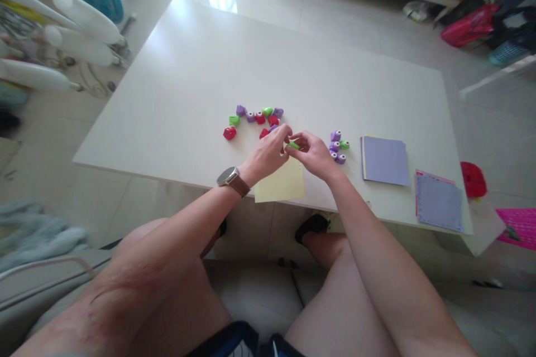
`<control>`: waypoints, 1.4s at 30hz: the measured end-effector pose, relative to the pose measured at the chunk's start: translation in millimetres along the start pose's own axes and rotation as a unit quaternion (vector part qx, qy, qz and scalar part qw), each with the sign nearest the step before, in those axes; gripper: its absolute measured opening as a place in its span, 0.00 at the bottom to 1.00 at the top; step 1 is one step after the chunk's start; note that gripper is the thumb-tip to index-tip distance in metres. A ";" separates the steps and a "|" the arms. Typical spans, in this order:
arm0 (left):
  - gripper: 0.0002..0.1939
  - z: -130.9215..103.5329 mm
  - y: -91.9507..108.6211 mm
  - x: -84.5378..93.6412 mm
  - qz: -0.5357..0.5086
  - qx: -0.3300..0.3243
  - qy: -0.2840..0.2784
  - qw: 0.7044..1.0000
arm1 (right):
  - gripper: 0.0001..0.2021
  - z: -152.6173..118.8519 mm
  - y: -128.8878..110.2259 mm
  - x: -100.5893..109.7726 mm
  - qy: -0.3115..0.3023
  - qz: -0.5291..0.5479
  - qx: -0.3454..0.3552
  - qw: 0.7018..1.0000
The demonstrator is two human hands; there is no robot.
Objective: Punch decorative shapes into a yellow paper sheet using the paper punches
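Head camera, and I'm watching the green punch [293, 145] just beyond the far edge of the yellow sheet [280, 185], near its right corner. The right hand [315, 156] has it, thumb and fingers closed on its body. Left hand [268, 150] comes at it from the other side, fingers curled and part-way open, tips right beside it; I can't tell if they touch. So the punch sits between both sets of fingertips, right hand nearer, and its long axis looks to run roughly side to side, dipping slightly rightward, though fingers hide part. Right of the sheet, I've got purple punches [334, 145], then the paper stack [384, 162] farther out.
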State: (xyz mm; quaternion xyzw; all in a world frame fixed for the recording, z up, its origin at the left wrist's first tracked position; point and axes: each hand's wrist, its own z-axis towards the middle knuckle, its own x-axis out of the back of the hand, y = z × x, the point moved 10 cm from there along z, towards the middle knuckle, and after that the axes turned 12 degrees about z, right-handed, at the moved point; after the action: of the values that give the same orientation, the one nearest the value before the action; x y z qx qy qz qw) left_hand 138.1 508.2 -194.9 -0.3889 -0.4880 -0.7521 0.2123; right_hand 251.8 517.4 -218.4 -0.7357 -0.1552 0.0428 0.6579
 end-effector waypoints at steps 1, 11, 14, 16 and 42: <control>0.19 -2.8 -1.7 -4.5 -0.006 0.015 -0.004 1.000 | 0.20 0.9 1.1 7.5 0.023 -0.016 0.003 1.000; 0.27 -8.4 -26.8 -25.7 0.111 0.085 -0.083 0.987 | 0.15 0.1 5.4 50.2 0.157 -0.131 -0.009 0.979; 0.26 -5.5 -36.1 -22.1 0.114 0.099 -0.082 0.985 | 0.16 -0.3 4.5 49.5 0.159 -0.127 -0.006 0.979; 0.25 -4.5 -41.6 -19.1 0.113 0.110 -0.077 0.984 | 0.17 0.0 5.0 50.6 0.162 -0.119 0.004 0.980; 0.23 14.9 -9.3 4.2 -0.400 0.039 -0.025 0.915 | 0.10 -31.0 -60.0 14.2 0.098 -0.231 0.268 0.930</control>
State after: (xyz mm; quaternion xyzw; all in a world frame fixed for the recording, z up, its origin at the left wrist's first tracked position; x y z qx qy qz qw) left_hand 134.7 525.9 -193.6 -0.1709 -0.6365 -0.7449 -0.1036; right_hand 263.3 497.0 -153.4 -0.4763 -0.2385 -0.1428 0.8342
